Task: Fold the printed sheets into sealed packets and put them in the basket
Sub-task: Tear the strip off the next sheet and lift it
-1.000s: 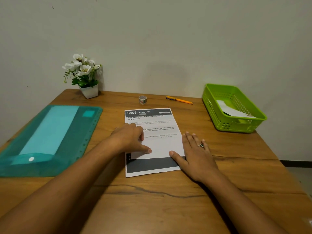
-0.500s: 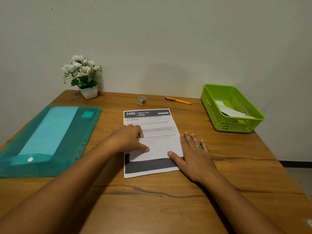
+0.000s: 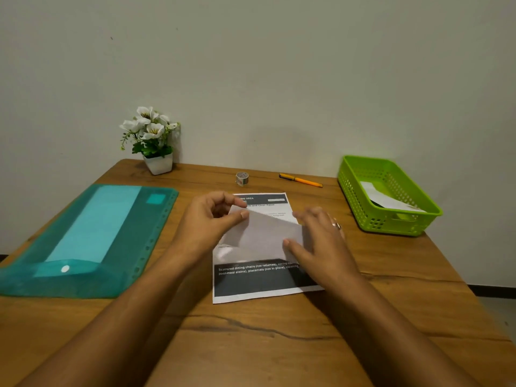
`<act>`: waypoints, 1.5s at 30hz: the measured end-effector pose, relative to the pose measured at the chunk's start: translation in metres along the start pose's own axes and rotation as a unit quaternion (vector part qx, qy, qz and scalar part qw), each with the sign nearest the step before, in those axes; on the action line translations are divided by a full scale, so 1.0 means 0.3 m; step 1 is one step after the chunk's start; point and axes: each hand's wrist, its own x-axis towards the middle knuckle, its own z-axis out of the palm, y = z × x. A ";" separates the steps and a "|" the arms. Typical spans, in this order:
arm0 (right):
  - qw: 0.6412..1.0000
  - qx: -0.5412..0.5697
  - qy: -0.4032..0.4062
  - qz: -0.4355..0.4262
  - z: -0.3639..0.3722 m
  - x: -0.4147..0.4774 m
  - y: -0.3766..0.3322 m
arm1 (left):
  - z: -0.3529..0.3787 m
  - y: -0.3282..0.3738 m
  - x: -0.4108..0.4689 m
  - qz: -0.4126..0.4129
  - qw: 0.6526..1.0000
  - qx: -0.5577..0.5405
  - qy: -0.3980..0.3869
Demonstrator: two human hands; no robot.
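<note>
Head view, wooden desk (image 3: 251,344) against a plain wall. Printed sheet (image 3: 252,280) lies flat at desk centre, long side running away from the person, black header band at the far end, black band with white text at the near end. White flap (image 3: 265,233) of paper is raised over the sheet's middle, tilted, left corner highest. Can't tell if the flap is a folded part of the sheet or a separate piece.

Left grip (image 3: 208,223): thumb and forefinger clamped on the flap's upper left corner, other fingers curled, corner lifted off the sheet. Right grip (image 3: 321,241): thumb tip lies on the flap near its right edge, fingers motion-blurred beyond that edge, so can't tell whether it pinches or only presses. Ring (image 3: 336,226) on one right finger. Both forearms reach in from the near edge.

Green basket (image 3: 391,223) sits at the far right corner, well apart from the sheet, with a white folded packet (image 3: 391,201) lying inside. Tape roll (image 3: 242,178) stands near the far edge, just beyond the sheet; orange pen (image 3: 301,180) lies to its right. Potted white flowers (image 3: 150,132) at the far left corner. Teal plastic folder (image 3: 92,238) lies flat along the left edge, white snap button (image 3: 65,268) on its near flap.
</note>
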 end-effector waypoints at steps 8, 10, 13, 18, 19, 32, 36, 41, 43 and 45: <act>0.957 0.255 0.055 -0.127 -0.085 0.073 -0.277 | -0.028 0.177 -0.001 0.175 0.984 0.020 -0.031; 0.949 0.278 0.058 -0.136 -0.096 0.070 -0.299 | -0.047 0.182 0.003 0.190 0.982 0.021 -0.014; 0.947 0.272 0.056 -0.160 -0.103 0.068 -0.307 | -0.069 0.186 0.001 0.195 0.981 0.014 -0.001; 0.955 0.256 0.037 -0.147 -0.092 0.061 -0.208 | -0.104 0.194 0.011 0.180 0.981 -0.044 0.047; 0.958 0.251 0.029 -0.133 -0.085 0.055 -0.177 | -0.112 0.191 0.014 0.175 0.981 -0.060 0.058; 0.896 0.420 0.135 -0.047 -0.196 0.081 -0.093 | -0.139 0.051 0.029 0.127 0.970 0.159 0.134; 0.924 0.345 0.111 -0.120 -0.211 0.098 -0.186 | -0.065 0.125 0.021 0.230 0.943 0.237 0.039; 0.931 0.284 0.124 -0.193 -0.204 0.099 -0.264 | -0.006 0.185 0.017 0.252 0.949 0.187 0.035; 0.907 0.370 0.152 -0.131 -0.200 0.102 -0.263 | -0.011 0.184 0.015 0.226 0.965 0.123 0.049; 0.875 0.451 0.153 -0.082 -0.195 0.104 -0.255 | -0.018 0.174 0.008 0.198 0.977 0.058 0.048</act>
